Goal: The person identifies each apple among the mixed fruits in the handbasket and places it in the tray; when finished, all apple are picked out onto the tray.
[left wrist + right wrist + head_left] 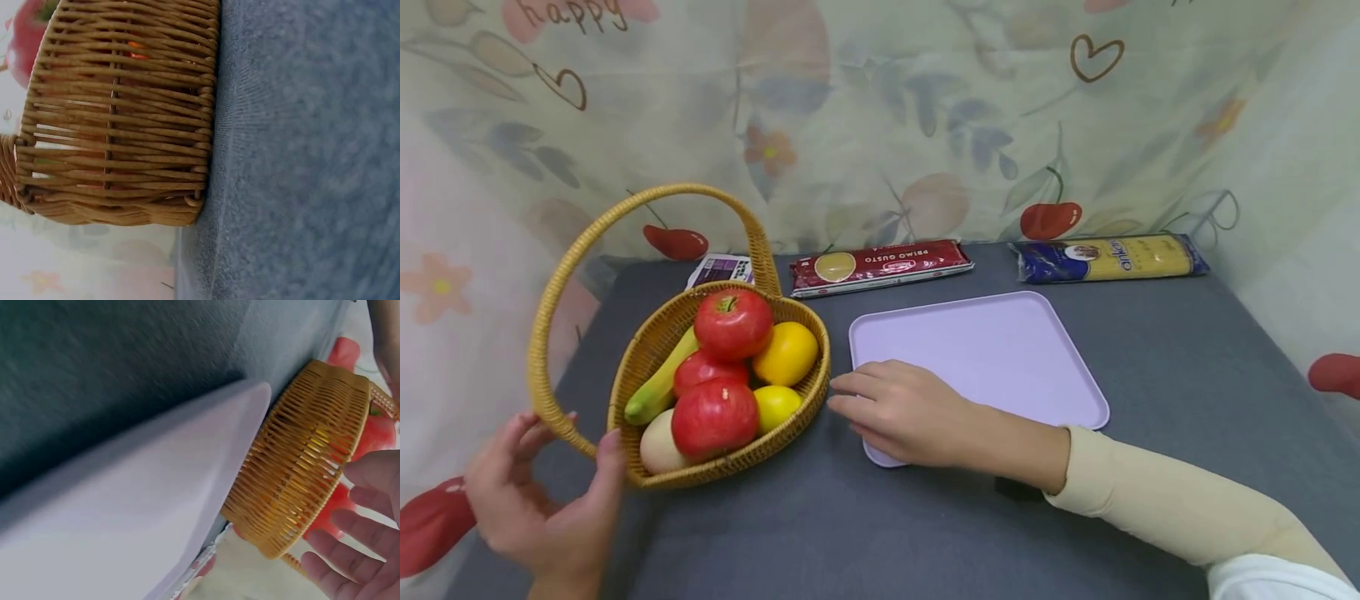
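Note:
A wicker basket [775, 446] with a tall arched handle [553, 275] stands on the left of the table. In it lie a banana [658, 387], three red fruits [715, 419], two yellow fruits [786, 354] and a pale round one [660, 446]. My left hand [546, 508] is at the handle's near left foot, thumb and fingers spread on either side of it. My right hand [902, 412] hovers at the basket's right side over the tray's left edge, its fingers [356, 556] loosely extended toward the rim, holding nothing.
A lilac tray [1000, 354] lies right of the basket. Along the back are a red pasta packet [883, 268], a blue-and-yellow pasta packet [1112, 257] and a purple-and-white packet [722, 271] partly behind the basket. A patterned cloth [880, 125] hangs behind the table. A small dark object [1018, 490] shows under the right forearm.

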A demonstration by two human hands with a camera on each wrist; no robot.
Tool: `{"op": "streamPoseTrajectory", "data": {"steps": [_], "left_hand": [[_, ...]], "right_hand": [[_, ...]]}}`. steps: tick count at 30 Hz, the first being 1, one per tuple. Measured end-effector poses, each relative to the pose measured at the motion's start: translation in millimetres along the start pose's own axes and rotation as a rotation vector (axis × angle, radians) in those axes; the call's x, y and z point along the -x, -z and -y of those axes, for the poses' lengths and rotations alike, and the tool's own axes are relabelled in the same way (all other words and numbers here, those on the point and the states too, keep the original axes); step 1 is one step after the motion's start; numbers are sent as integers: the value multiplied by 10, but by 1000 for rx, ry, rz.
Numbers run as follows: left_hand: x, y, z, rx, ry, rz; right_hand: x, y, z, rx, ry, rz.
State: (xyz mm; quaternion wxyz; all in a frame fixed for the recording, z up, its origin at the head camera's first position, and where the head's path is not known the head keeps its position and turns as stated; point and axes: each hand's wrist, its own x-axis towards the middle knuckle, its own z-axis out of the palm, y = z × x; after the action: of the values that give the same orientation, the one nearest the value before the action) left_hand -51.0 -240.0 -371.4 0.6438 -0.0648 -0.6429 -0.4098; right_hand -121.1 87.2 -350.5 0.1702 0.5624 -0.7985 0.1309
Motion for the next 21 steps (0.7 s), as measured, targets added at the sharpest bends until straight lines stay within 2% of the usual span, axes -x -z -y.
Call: {"op": "streamPoseTrajectory", "data": {"steps": [3, 6, 8, 12, 14, 16, 18, 21], "left_hand": [[-12, 42, 12, 114, 81, 49], [-9, 92, -11, 175, 170, 97], [-3, 140, -40, 133, 238, 152], [23, 222, -70, -23, 353, 258], [45, 243, -62, -68, 384, 289], [65, 251, -48, -70, 401, 301], [81, 256, -44, -82, 412, 308], [91, 281, -60, -155, 411, 353]], "right_hand": [[-104, 8, 0, -2, 18, -11], [-206, -3, 3, -14, 41, -43], [-280, -17, -2, -21, 68, -71], [-426, -49, -19, 22, 129, -130], [-509, -50, -30, 54, 146, -146], [-601, -47, -35, 77, 158, -141], [-693, -51, -21, 79, 166, -113], [-809, -74, 34, 43, 190, -41]]}}
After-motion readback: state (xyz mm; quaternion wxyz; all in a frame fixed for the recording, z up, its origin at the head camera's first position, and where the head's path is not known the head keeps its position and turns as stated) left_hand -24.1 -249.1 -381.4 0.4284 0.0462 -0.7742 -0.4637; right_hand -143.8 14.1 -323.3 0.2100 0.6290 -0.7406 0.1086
